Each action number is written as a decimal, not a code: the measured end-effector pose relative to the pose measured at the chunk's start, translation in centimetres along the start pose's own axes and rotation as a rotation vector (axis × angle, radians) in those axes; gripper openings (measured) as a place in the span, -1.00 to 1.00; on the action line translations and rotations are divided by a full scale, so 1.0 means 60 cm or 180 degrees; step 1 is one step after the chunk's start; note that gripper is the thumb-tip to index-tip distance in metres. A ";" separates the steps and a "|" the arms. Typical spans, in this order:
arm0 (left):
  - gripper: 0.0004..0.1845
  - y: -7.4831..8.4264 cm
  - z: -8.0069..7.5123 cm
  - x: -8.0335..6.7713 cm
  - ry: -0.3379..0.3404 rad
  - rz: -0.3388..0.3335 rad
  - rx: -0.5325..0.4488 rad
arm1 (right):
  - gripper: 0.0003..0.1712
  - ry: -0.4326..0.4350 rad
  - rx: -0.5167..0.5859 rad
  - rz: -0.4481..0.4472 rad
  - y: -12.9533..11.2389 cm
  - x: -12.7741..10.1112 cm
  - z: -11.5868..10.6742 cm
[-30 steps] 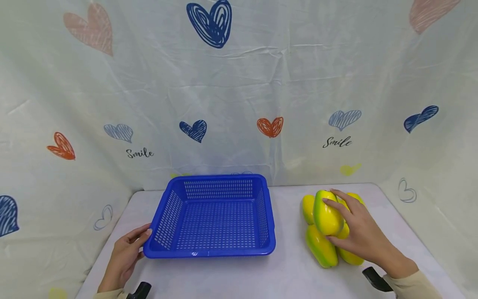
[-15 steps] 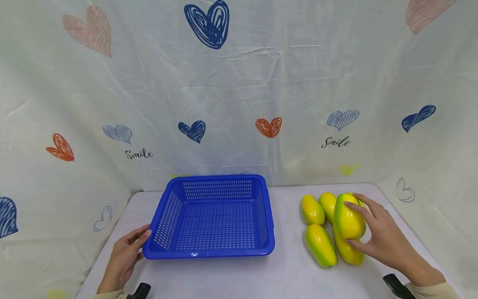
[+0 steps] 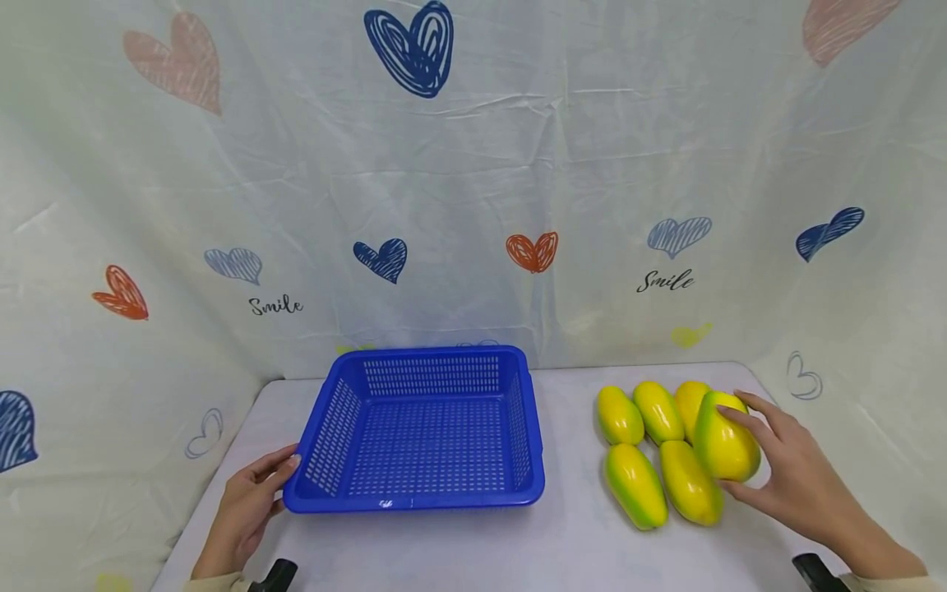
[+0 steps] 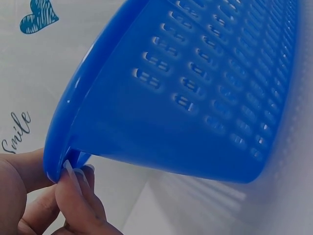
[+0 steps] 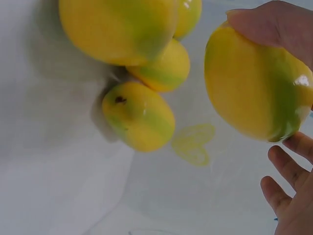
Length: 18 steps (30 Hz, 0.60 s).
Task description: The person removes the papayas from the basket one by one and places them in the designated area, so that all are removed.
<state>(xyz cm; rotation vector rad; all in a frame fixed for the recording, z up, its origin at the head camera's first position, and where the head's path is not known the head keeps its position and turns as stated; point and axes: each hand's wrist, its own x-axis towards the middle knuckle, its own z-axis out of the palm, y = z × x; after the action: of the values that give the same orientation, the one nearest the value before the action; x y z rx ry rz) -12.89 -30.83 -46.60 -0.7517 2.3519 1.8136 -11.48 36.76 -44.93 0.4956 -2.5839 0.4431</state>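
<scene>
Carried rightward since earlier, a yellow-green plastic mango [image 3: 725,448] sits in the right hand's [image 3: 799,485] curled fingers — just right of five like mangoes [image 3: 658,448]. Left hand [image 3: 247,506] pinches the blue perforated plastic basket [image 3: 422,497], left of them.

This looks like a staged recording booth, not a lived-in room. A wrinkled white cloth [image 3: 473,164] printed with hearts and the word "Smile" hangs across the whole back and wraps both sides of the frame. In the lower middle, the small desk [image 3: 570,534] wears the same cloth, carrying only a basket [image 3: 422,427] and plastic-looking fruit [image 3: 658,452].
</scene>
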 end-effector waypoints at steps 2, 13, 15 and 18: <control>-0.37 0.001 -0.002 0.001 -0.0023 0.0008 0.0051 | 0.25 -0.0021 0.0006 0.0041 0.007 -0.004 -0.002; -0.36 0.007 -0.013 0.007 -0.0178 0.0087 0.0182 | 0.25 0.0050 -0.0075 -0.0141 0.044 -0.029 -0.004; -0.35 0.009 -0.015 0.007 -0.0200 0.0085 0.0194 | 0.25 -0.0010 -0.0091 -0.0116 0.048 -0.032 -0.003; -0.34 0.011 -0.017 0.008 -0.0241 0.0065 0.0186 | 0.24 -0.0136 -0.0095 -0.0054 0.055 -0.036 -0.002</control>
<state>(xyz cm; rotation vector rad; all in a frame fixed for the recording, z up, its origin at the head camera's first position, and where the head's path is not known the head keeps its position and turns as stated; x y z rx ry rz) -13.35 -31.80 -45.87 -0.6428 2.3618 1.7402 -11.03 40.26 -46.62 0.5216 -2.6212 0.3916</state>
